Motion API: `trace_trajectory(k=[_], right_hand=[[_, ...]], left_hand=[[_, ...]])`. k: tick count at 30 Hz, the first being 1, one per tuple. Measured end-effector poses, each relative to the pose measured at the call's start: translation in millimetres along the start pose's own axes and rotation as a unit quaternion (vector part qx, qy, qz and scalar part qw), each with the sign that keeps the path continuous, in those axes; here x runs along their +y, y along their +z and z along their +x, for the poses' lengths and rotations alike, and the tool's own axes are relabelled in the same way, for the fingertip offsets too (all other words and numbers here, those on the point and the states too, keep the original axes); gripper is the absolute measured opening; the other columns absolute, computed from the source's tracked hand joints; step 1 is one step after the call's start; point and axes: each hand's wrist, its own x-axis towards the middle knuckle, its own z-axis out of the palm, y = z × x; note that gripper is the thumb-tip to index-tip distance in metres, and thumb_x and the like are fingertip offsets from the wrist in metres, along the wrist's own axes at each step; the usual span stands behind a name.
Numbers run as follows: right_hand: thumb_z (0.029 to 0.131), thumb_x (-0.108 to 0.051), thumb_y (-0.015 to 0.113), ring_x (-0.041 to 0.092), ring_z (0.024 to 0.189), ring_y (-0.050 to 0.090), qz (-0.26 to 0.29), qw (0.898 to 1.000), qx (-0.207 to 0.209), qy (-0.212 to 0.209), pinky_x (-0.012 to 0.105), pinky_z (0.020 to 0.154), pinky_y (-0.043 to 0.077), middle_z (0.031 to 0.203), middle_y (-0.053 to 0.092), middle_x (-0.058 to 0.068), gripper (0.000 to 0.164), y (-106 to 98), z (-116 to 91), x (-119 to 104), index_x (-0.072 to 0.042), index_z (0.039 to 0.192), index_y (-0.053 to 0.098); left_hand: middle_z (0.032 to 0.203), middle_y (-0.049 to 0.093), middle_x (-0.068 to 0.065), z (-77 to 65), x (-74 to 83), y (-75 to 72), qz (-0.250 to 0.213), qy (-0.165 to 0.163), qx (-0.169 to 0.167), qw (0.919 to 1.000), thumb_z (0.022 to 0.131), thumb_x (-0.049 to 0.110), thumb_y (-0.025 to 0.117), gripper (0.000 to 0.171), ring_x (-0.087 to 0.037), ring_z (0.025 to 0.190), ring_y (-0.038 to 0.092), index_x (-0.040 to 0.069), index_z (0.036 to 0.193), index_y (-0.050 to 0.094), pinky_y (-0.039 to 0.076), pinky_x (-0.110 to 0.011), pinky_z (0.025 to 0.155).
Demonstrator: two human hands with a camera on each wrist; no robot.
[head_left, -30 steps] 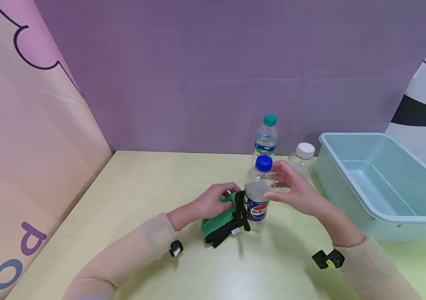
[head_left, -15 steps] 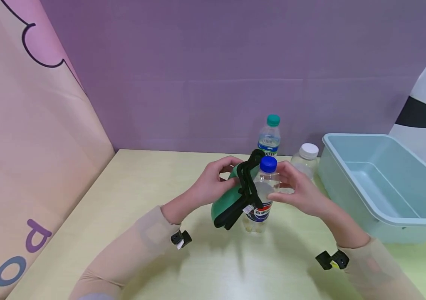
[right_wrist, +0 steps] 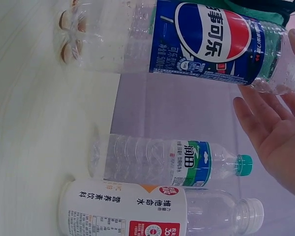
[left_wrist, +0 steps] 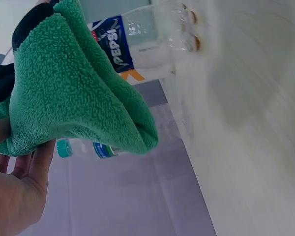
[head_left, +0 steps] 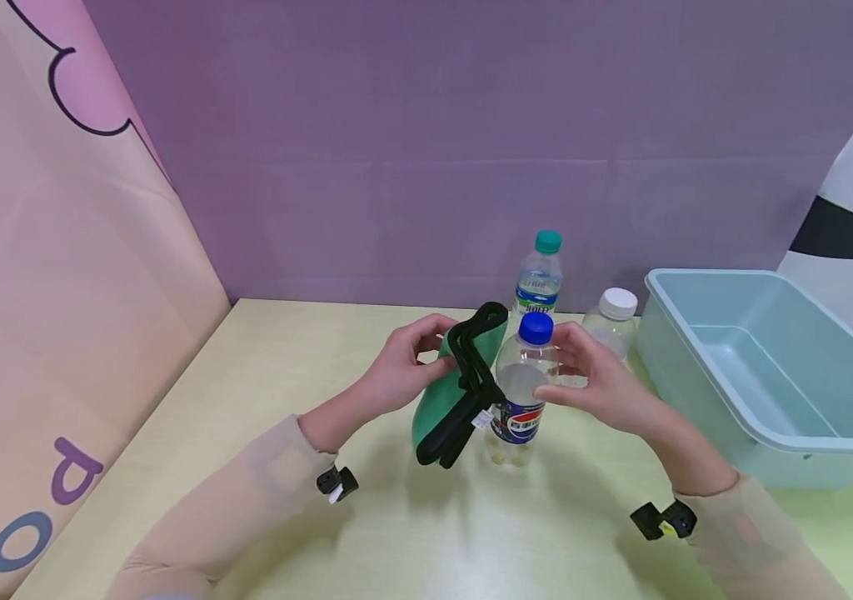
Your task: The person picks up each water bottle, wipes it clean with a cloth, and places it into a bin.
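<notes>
My left hand point(head_left: 404, 367) grips a folded green cloth point(head_left: 437, 408) with thick black edging and a small white tag. In the left wrist view the fluffy cloth point(left_wrist: 64, 83) hangs above the table, its lower fold drooping. Just right of it, a clear Pepsi bottle point(head_left: 519, 383) with a blue cap stands upright on the table. My right hand point(head_left: 606, 383) holds this bottle near its shoulder, thumb in front and fingers behind. The right wrist view shows the blue Pepsi label point(right_wrist: 206, 42) and the bottle's bare lower part. The cloth's edge overlaps the bottle's left side in the head view.
Behind the Pepsi bottle stand a water bottle point(head_left: 539, 279) with a green cap and a white-capped bottle point(head_left: 614, 321). A pale blue plastic basin point(head_left: 685, 400) sits at the right. A purple backdrop point(head_left: 366, 208) rises at the table's far edge.
My left hand has raised the cloth off the table, brought it across the bottle's front, then drawn it slightly left. The right hand keeps its hold on the standing bottle.
</notes>
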Motion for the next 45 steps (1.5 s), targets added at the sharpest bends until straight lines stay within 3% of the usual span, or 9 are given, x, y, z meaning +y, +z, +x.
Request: trace_trajectory(k=[6, 16, 24, 28, 38, 45], right_hand=[[0.087, -0.010, 0.073, 0.044, 0.119, 0.052, -0.008, 1.000, 0.001, 0.027, 0.056, 0.092, 0.046, 0.134, 0.051, 0.023, 0.060, -0.1, -4.1, -3.4, 0.002, 0.136, 0.040], [0.088, -0.014, 0.073, 0.043, 0.127, 0.045, -0.018, 0.999, 0.014, 0.040, 0.059, 0.097, 0.040, 0.146, 0.041, 0.021, 0.076, 5.1, -9.3, -2.6, -0.003, 0.149, 0.029], [0.081, -0.016, 0.079, 0.036, 0.125, 0.044, -0.036, 0.994, 0.077, 0.064, 0.055, 0.095, 0.042, 0.138, 0.046, 0.016, 0.077, 16.5, -3.0, -11.8, -0.005, 0.142, 0.034], [0.081, -0.018, 0.080, 0.033, 0.121, 0.046, -0.040, 0.992, 0.087, 0.081, 0.050, 0.093, 0.043, 0.133, 0.049, 0.015, 0.073, 18.6, -1.8, -12.0, -0.003, 0.138, 0.037], [0.089, -0.014, 0.071, 0.033, 0.117, 0.050, -0.034, 0.997, 0.057, 0.033, 0.057, 0.096, 0.041, 0.128, 0.054, 0.015, 0.058, 12.2, -4.2, -7.0, -0.002, 0.138, 0.042], [0.090, -0.016, 0.069, 0.036, 0.124, 0.046, -0.045, 0.997, 0.049, 0.035, 0.058, 0.097, 0.040, 0.135, 0.051, 0.017, 0.066, 12.5, -6.7, -10.7, -0.005, 0.146, 0.035]], left_hand=[[0.106, 0.062, -0.011, -8.4, -2.9, -9.6, 0.016, -0.016, 0.007, 0.9997, 0.090, -0.006, 0.062, 0.025, -0.024, 0.092, 0.064, 0.000, 0.114, 0.061, 0.056, -0.034, 0.074], [0.102, 0.064, -0.009, -13.8, -9.0, -23.2, 0.035, -0.001, 0.028, 0.9990, 0.088, -0.008, 0.061, 0.026, -0.024, 0.090, 0.064, 0.000, 0.113, 0.062, 0.054, -0.031, 0.071], [0.103, 0.063, -0.011, -16.1, -12.1, -27.8, 0.033, -0.003, 0.032, 0.9990, 0.088, -0.009, 0.059, 0.026, -0.024, 0.089, 0.063, -0.001, 0.113, 0.061, 0.055, -0.030, 0.071], [0.103, 0.062, -0.011, -16.4, -13.5, -26.7, 0.022, -0.009, 0.028, 0.9993, 0.089, -0.010, 0.059, 0.026, -0.024, 0.088, 0.062, -0.002, 0.114, 0.061, 0.055, -0.028, 0.070], [0.102, 0.063, -0.011, -17.6, -16.6, -24.5, 0.023, -0.020, 0.028, 0.9991, 0.088, -0.009, 0.059, 0.026, -0.025, 0.090, 0.062, -0.002, 0.114, 0.061, 0.054, -0.027, 0.069], [0.102, 0.063, -0.011, -18.0, -16.7, -25.0, 0.029, -0.017, 0.029, 0.9990, 0.088, -0.009, 0.059, 0.026, -0.025, 0.090, 0.062, -0.002, 0.114, 0.061, 0.054, -0.029, 0.071]])
